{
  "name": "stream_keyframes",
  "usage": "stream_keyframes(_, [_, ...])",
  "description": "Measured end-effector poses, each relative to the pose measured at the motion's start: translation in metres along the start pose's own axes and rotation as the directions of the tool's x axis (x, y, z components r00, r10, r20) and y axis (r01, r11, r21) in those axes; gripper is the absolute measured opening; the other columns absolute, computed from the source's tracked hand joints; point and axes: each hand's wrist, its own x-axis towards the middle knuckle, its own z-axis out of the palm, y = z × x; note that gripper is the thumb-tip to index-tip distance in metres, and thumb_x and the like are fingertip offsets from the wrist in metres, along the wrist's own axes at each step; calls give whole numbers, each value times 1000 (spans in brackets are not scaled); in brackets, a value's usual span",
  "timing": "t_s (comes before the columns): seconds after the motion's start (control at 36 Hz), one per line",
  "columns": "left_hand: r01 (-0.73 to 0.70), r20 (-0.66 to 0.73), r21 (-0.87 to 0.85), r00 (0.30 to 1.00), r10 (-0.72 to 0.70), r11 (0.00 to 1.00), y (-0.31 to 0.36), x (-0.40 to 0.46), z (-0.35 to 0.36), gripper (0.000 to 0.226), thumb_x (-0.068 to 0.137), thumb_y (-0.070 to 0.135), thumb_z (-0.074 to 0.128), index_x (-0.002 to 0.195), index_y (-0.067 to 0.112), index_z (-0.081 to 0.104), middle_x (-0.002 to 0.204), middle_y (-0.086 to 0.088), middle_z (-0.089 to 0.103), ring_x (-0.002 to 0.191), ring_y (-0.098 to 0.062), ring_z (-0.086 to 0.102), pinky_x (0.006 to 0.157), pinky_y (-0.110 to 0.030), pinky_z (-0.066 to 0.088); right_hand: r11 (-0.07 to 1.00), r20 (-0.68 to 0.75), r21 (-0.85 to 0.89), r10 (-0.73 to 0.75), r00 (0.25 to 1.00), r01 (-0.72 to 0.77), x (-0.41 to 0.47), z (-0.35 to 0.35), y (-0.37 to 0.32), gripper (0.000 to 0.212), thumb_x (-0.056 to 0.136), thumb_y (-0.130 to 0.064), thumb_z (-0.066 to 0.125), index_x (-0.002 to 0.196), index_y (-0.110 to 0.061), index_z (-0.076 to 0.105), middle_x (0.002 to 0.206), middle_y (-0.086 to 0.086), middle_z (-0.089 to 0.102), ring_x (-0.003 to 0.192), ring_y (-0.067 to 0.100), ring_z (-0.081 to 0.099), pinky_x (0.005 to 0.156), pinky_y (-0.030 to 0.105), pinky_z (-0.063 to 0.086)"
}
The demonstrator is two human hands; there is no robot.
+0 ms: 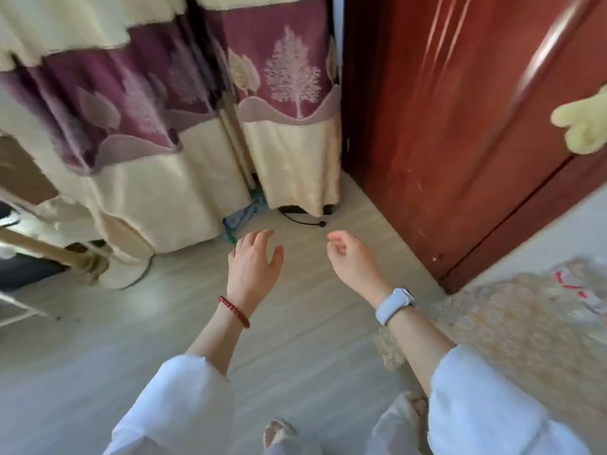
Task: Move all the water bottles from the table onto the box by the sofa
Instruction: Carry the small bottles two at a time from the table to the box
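From the head camera, both hands reach forward over the floor [98, 372] and hold nothing. The left hand [254, 266] has its fingers spread and relaxed. The right hand [349, 257] has its fingers loosely curled. No bottle, table or box shows. The curtain [147, 126] is blurred, and the frame cuts off the door [460, 126].

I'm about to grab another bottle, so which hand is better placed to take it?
Cannot say: no bottle, table or box is in view. Left hand and right hand both hang empty and level over the floor, fingers relaxed. Neither looks better placed.
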Motion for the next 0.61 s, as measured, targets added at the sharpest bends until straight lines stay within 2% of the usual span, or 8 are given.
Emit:
stream_keyframes(0.14, [261, -174, -2, 950, -258, 965, -151, -56, -108, 38, 88, 27, 54, 123, 10, 53, 119, -12, 58, 113, -32, 51, 94, -45, 41, 985, 248, 5, -166, 954, 170, -19, 140, -125, 30, 93, -23, 44, 117, -12, 56, 121, 9, 61, 114, 23, 55, 99, 38, 43])
stream_keyframes(0.25, [445, -297, -31, 851, -434, 895, -248, -109, -175, 36, 88, 27, 54, 120, 10, 55, 116, -12, 59, 109, -31, 53, 93, -44, 40, 946, 455, -26, -276, 847, 323, -41, 245, -208, 29, 93, -24, 43, 117, -13, 56, 122, 6, 60, 114, 21, 54, 97, 31, 41])
stream_keyframes(0.36, [597, -394, -91, 713, -580, 797, -332, -162, -227, 36, 89, 28, 54, 121, 11, 55, 119, -12, 59, 111, -31, 53, 94, -45, 42, 868, 617, -28, -375, 692, 496, -64, 347, -282, 28, 93, -21, 45, 115, -10, 57, 118, 11, 62, 112, 26, 56, 98, 38, 42])
stream_keyframes(0.47, [746, -448, -92, 560, -697, 659, -412, -209, -270, 39, 90, 31, 50, 125, 13, 51, 123, -9, 57, 112, -30, 52, 94, -43, 36, 745, 751, 6, -444, 488, 667, -85, 443, -345, 31, 94, -20, 45, 120, -8, 55, 121, 12, 61, 113, 25, 55, 95, 31, 39])
stream_keyframes(0.61, [848, -520, -111, 394, -758, 517, -512, -256, -331, 38, 90, 31, 51, 123, 12, 53, 121, -11, 57, 112, -31, 50, 95, -44, 40, 614, 816, 120, -508, 275, 780, -107, 565, -422, 28, 93, -22, 46, 116, -11, 57, 118, 10, 62, 111, 24, 56, 94, 33, 42])
